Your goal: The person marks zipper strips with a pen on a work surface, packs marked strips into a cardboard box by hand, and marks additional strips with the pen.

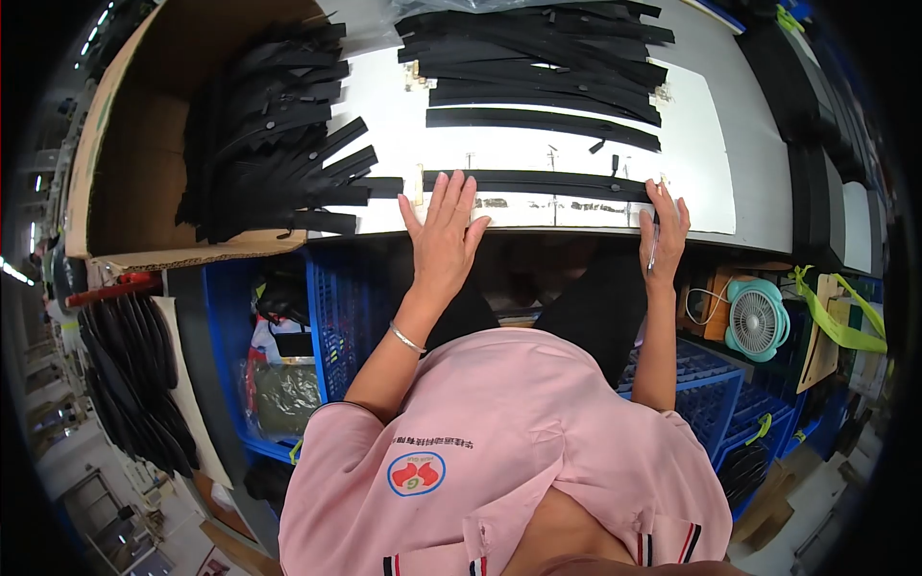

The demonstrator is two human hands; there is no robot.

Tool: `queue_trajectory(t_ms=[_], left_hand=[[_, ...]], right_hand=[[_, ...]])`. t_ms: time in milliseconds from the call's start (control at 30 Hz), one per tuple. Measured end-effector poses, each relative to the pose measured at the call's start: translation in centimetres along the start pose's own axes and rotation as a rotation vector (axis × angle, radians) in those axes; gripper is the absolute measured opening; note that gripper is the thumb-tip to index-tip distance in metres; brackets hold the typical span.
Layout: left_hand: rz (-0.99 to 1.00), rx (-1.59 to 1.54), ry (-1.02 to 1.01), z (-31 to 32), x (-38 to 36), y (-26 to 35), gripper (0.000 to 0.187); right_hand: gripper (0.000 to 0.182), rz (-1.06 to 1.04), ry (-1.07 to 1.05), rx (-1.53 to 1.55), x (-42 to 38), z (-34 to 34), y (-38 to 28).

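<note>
A black zipper lies straight across the white board, its pull near the right end. My left hand is open and lies flat, its fingertips on the zipper's left end. At the right end, the fingertips of my right hand touch the zipper. A slim silvery pen is tucked in the curled fingers of that hand. Another zipper lies parallel just beyond. Farther back is a heap of black zippers. Dark marks and tape show on the board by the near zipper.
A cardboard box on the left holds a pile of black zippers, with ends spilling onto the board. Below the table stand blue crates. A turquoise fan is at lower right, beside a yellow-green strap.
</note>
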State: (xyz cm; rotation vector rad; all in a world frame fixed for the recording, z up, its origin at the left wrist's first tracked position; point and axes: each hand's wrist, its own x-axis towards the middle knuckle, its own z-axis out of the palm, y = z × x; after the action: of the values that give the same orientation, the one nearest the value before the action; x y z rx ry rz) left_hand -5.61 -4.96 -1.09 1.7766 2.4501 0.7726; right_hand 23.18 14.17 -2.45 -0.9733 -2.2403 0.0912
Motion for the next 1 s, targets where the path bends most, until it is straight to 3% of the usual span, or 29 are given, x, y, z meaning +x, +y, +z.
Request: queue_trajectory(t_ms=[400,533,600,667,733,833,1000], left_hand=[[-0.093,-0.083,0.058,0.2,-0.9,-0.6,0.061],[-0.100,-0.123,0.073,0.4,-1.0,-0.8,0.066],[-0.094,-0.119,0.087,0.5,-0.9,-0.7,0.067],[-0.091,-0.109,0.103,0.4,-0.9,-0.7,0.065],[-0.087,-0.103,0.112,0.5,-0.9,-0.7,0.065],[-0.096,-0.134,0.104,0.4,-1.0,-0.8,0.067],[-0.090,-0.141,0.131,0.8,-1.1,-0.8,0.067]], right_hand=[[0.034,-0.002,-0.050,-0.071,1.2,-0.7,-2.0],[0.024,0.269,-0.111,0.356,4.3,0.1,-8.9],[0.021,0.168,-0.200,0.452,5.3,1.7,-11.3],[0.020,0.441,-0.292,0.783,6.6,3.2,-14.9],[0.022,0.382,-0.304,0.912,7.7,4.9,-16.9],[0.019,0.496,-0.369,0.896,8.2,8.0,-17.8],[0.018,0.333,-0.304,0.784,7.5,9.7,-18.2]])
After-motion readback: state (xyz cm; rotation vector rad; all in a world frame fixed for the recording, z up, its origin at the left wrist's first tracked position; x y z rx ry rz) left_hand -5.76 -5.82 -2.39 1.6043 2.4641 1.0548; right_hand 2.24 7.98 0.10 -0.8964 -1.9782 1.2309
